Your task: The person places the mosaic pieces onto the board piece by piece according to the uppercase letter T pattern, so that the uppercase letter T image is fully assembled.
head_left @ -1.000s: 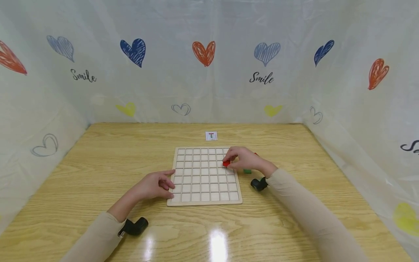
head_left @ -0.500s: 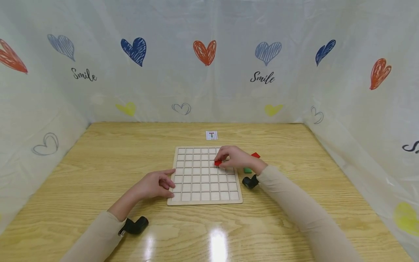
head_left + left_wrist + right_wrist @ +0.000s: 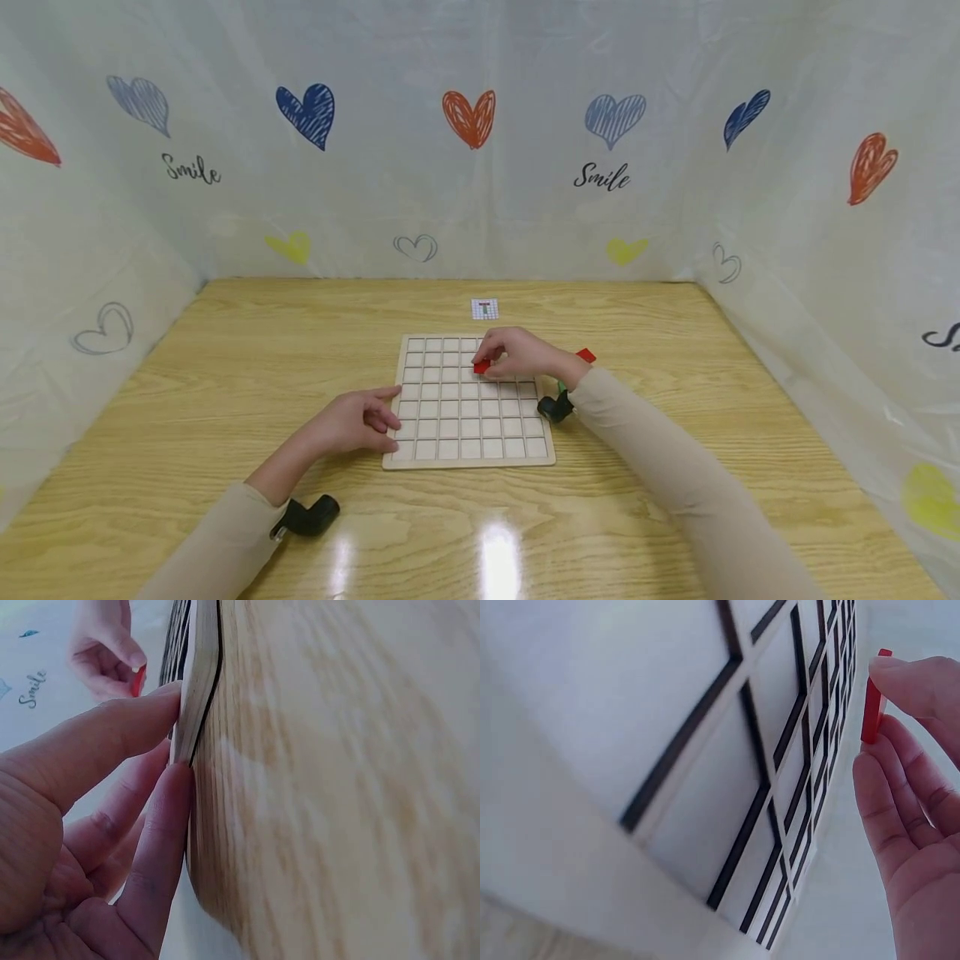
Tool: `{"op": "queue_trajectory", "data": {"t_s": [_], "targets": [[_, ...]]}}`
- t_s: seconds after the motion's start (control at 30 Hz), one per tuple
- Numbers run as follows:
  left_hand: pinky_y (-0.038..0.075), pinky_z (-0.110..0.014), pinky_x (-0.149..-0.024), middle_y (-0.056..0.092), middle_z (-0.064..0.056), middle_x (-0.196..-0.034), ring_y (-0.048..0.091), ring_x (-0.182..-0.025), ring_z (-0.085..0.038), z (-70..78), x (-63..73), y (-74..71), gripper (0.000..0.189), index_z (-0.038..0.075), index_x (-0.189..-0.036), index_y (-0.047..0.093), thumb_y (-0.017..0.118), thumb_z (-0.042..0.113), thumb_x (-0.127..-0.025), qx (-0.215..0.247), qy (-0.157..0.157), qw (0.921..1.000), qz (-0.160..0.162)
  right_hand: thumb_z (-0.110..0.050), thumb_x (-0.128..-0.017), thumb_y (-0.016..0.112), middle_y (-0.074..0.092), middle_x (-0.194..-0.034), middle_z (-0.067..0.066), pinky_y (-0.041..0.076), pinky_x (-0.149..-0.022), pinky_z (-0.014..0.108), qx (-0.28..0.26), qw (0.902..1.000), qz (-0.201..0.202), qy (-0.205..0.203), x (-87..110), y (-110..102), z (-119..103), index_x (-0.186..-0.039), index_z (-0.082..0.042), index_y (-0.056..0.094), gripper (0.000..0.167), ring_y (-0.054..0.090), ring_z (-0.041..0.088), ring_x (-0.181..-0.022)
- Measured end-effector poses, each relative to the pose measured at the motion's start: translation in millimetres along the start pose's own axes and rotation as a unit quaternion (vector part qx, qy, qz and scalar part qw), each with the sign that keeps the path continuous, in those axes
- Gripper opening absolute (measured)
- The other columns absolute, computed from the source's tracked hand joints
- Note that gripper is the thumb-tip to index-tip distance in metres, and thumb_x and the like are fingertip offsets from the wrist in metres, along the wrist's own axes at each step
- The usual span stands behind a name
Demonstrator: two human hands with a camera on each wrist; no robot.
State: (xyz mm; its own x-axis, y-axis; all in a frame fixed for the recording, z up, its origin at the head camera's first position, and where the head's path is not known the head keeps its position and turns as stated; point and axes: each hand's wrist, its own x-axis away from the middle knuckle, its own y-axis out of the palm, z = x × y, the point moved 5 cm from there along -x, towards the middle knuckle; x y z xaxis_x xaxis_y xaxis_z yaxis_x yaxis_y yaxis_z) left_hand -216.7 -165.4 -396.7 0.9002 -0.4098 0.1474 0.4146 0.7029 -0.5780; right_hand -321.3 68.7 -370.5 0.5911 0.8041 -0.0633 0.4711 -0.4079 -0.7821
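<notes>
Between thumb and fingers my right hand (image 3: 517,352) pinches a red square tile (image 3: 481,367), over the upper middle of a wooden grid board (image 3: 469,463). In the right wrist view the thin red tile (image 3: 871,712) is seen edge-on, tilted up above the grid cells. My left hand (image 3: 352,425) rests its spread fingertips along the board's left edge. In the left wrist view the fingertips (image 3: 177,776) touch the board's rim (image 3: 199,682). The grid cells that show hold no tiles; my right hand hides part of the board's upper right.
A small printed card (image 3: 484,309) with a T pattern on a grid lies behind the board. Right of the board are another red tile (image 3: 586,356) and a green tile (image 3: 561,387), partly hidden by my right wrist. A white curtain (image 3: 540,208) encloses the table.
My right hand has moved left across the board with the red tile, from the right columns to the upper middle. My left hand has stayed at the board's left edge.
</notes>
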Motion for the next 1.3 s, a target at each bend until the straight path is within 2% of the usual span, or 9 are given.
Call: {"op": "queue_trajectory", "data": {"t_s": [0.43,0.73,1.3], "targets": [[0.048,-0.024,-0.071,0.035,-0.018,-0.144,0.056,-0.084,-0.015,0.8,0.6,0.2,0.02,0.008,-0.086,0.069,0.081,0.014,-0.071,0.004,0.003,1.0,-0.002,-0.002,-0.079,0.071,0.061,-0.093,0.002,0.046,-0.078,0.022,0.006,0.9998,-0.009,-0.015,-25.0,7.7,-5.5,-0.101,-0.002,0.071,0.021,0.054,0.013,-0.084],[0.048,-0.024,-0.07,0.036,-0.018,-0.144,0.056,-0.083,-0.014,0.9,-0.3,-0.2,0.021,0.009,-0.086,0.07,0.082,0.015,-0.071,-0.001,-0.002,1.0,0.001,-0.001,-0.081,0.069,0.061,-0.095,0.002,0.045,-0.078,0.021,0.023,0.9996,-0.016,0.002,-38.9,11.0,-4.8,-0.103,-0.004,0.071,0.023,0.054,0.014,-0.086],[0.048,-0.025,-0.071,0.037,-0.017,-0.143,0.056,-0.083,-0.013,0.9,-1.4,-0.4,0.021,0.009,-0.087,0.07,0.082,0.016,-0.07,-0.008,-0.012,0.9999,0.002,-0.01,-0.083,0.071,0.061,-0.097,0.001,0.044,-0.078,0.022,0.051,0.9978,-0.03,0.028,-55.5,16.8,-2.7,-0.102,-0.009,0.073,0.019,0.055,0.011,-0.087]]}}
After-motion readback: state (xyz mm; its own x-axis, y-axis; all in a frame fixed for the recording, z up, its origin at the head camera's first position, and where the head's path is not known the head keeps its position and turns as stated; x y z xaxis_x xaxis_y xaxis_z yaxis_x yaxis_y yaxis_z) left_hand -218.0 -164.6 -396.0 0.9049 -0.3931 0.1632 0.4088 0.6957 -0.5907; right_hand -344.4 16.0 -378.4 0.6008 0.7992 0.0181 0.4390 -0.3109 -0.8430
